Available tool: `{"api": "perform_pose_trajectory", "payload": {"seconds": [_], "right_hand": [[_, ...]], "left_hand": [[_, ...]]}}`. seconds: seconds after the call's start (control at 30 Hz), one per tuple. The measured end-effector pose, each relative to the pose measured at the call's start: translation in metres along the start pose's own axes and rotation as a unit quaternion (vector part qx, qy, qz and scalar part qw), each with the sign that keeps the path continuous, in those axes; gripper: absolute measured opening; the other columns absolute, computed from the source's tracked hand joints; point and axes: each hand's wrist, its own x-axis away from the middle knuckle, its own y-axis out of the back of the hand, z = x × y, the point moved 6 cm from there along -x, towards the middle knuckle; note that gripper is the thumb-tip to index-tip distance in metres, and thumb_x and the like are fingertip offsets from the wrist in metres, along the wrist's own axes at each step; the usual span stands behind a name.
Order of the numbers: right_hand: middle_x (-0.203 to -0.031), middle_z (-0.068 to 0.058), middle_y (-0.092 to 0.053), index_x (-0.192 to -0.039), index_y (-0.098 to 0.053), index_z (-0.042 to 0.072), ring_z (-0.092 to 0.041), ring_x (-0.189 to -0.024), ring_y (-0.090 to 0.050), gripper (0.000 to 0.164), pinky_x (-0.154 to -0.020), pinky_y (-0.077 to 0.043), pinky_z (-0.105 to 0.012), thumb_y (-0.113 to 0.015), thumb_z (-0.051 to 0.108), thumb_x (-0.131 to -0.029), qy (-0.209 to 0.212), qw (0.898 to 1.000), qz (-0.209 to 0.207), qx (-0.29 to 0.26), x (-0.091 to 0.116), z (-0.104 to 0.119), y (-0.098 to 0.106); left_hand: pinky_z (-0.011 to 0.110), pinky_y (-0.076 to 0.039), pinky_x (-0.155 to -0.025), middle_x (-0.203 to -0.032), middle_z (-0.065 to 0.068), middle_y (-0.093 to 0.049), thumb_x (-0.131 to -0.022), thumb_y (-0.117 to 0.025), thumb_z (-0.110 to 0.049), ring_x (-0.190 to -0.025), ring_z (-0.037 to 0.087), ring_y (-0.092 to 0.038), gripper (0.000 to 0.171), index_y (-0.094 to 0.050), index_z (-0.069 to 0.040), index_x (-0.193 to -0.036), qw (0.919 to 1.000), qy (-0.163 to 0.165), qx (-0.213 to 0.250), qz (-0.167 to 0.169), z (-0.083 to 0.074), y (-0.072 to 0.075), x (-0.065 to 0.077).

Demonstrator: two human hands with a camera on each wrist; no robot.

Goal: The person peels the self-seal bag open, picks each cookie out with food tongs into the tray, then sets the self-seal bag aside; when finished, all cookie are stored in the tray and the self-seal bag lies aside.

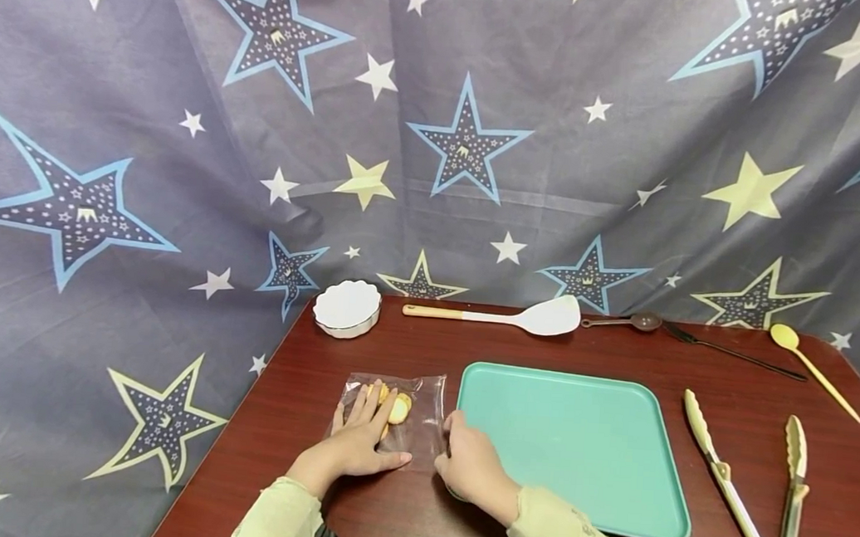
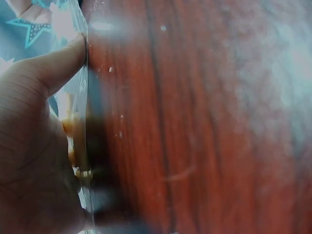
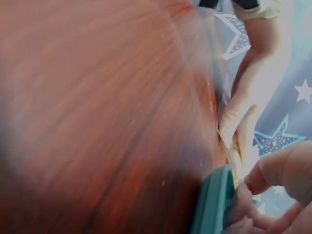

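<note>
Clear bag (image 1: pixel 429 410) with round yellowish pieces (image 1: pixel 398 410) inside: flat on the worktop (image 1: pixel 409 346), toward its left edge. Left hand (image 1: pixel 358 446): palm down on the bag, fingers spread across the film and pieces, thumb pointing right. Right hand (image 1: pixel 475 463): fingers curled, pinching the bag's right edge, just beside the left rim of the green tray (image 1: pixel 567 444). Right wrist view: thumb and fingertip meet near that rim.

Surroundings: fluted white dish (image 1: pixel 347 308) at the worktop's far left corner. White spatula (image 1: pixel 491 318) along the far edge, brown spoon (image 1: pixel 645 321) to its right. Yellow spoon (image 1: pixel 785 337) near the far right corner. Tongs (image 1: pixel 745 521), arms spread apart, between tray and right edge. Star-printed cloth (image 1: pixel 477 238) beyond the far edge.
</note>
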Motion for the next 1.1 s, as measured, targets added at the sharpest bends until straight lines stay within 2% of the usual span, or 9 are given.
{"api": "perform_pose_trajectory", "payload": {"seconds": [0.1, 0.2, 0.37, 0.57, 0.67, 0.8, 0.97, 1.1], "right_hand": [[-0.064, -0.001, -0.050, -0.096, -0.051, 0.002, -0.017, -0.057, -0.048, 0.033, -0.052, -0.042, -0.032, -0.067, 0.002, -0.067, -0.033, 0.999, 0.004, -0.006, 0.000, -0.004, 0.001], [-0.064, -0.001, -0.050, -0.090, -0.052, 0.006, -0.019, -0.056, -0.050, 0.029, -0.050, -0.041, -0.033, -0.069, 0.005, -0.067, -0.046, 0.999, -0.008, 0.018, -0.003, -0.004, 0.002], [-0.061, 0.001, -0.047, -0.079, -0.048, 0.013, -0.020, -0.053, -0.050, 0.026, -0.044, -0.037, -0.034, -0.074, 0.011, -0.071, -0.042, 0.996, -0.027, 0.067, -0.012, -0.005, 0.000], [-0.056, 0.005, -0.050, -0.061, -0.050, 0.017, -0.020, -0.053, -0.055, 0.029, -0.042, -0.038, -0.034, -0.075, 0.013, -0.075, -0.020, 0.993, -0.045, 0.104, -0.021, -0.008, -0.001], [-0.055, 0.005, -0.047, -0.061, -0.049, 0.017, -0.017, -0.051, -0.050, 0.026, -0.043, -0.037, -0.031, -0.068, 0.009, -0.077, -0.031, 0.995, -0.038, 0.085, -0.022, -0.011, -0.001], [-0.055, 0.005, -0.042, -0.062, -0.045, 0.016, -0.012, -0.049, -0.041, 0.021, -0.044, -0.033, -0.028, -0.058, 0.009, -0.078, -0.069, 0.997, -0.024, 0.039, -0.023, -0.018, 0.000], [-0.051, 0.005, -0.044, -0.057, -0.045, 0.017, -0.013, -0.048, -0.043, 0.023, -0.042, -0.033, -0.028, -0.058, 0.015, -0.077, -0.122, 0.992, -0.006, 0.011, -0.024, -0.027, 0.000], [-0.052, 0.004, -0.045, -0.058, -0.047, 0.017, -0.014, -0.048, -0.044, 0.024, -0.043, -0.035, -0.030, -0.060, 0.019, -0.078, -0.127, 0.992, -0.001, 0.024, -0.027, -0.027, 0.001]], "left_hand": [[0.069, -0.002, -0.110, -0.161, 0.020, -0.002, -0.081, -0.064, -0.066, -0.147, 0.039, 0.003, 0.106, -0.016, -0.011, -0.157, 1.0000, -0.005, 0.005, -0.002, 0.000, 0.000, -0.001], [0.069, 0.001, -0.110, -0.162, 0.019, 0.000, -0.081, -0.064, -0.066, -0.147, 0.039, 0.005, 0.107, -0.014, -0.012, -0.157, 0.9998, -0.009, 0.015, 0.000, 0.002, -0.002, -0.002], [0.069, 0.004, -0.109, -0.162, 0.017, 0.003, -0.080, -0.063, -0.068, -0.147, 0.037, 0.008, 0.108, -0.011, -0.014, -0.158, 0.9997, -0.010, 0.024, 0.003, 0.006, -0.005, -0.005], [0.072, 0.003, -0.107, -0.161, 0.022, -0.001, -0.081, -0.064, -0.067, -0.146, 0.041, 0.006, 0.108, -0.014, -0.008, -0.157, 0.9992, -0.023, 0.033, -0.002, 0.004, -0.005, -0.003], [0.073, 0.002, -0.106, -0.161, 0.022, 0.000, -0.081, -0.062, -0.069, -0.146, 0.042, 0.006, 0.109, -0.013, -0.009, -0.157, 0.9993, -0.025, 0.028, -0.004, 0.004, -0.005, -0.002], [0.073, -0.001, -0.107, -0.161, 0.021, -0.002, -0.080, -0.063, -0.069, -0.146, 0.041, 0.003, 0.108, -0.014, -0.010, -0.157, 0.9998, -0.015, 0.016, -0.004, 0.003, -0.002, -0.001], [0.071, -0.004, -0.108, -0.161, 0.020, -0.004, -0.081, -0.064, -0.067, -0.147, 0.040, 0.001, 0.106, -0.015, -0.011, -0.157, 1.0000, -0.004, 0.006, 0.001, 0.002, 0.000, -0.001], [0.071, -0.003, -0.108, -0.161, 0.021, -0.003, -0.082, -0.065, -0.064, -0.147, 0.042, 0.002, 0.106, -0.016, -0.009, -0.157, 0.9998, -0.012, 0.014, 0.001, -0.001, 0.000, 0.000]]}}
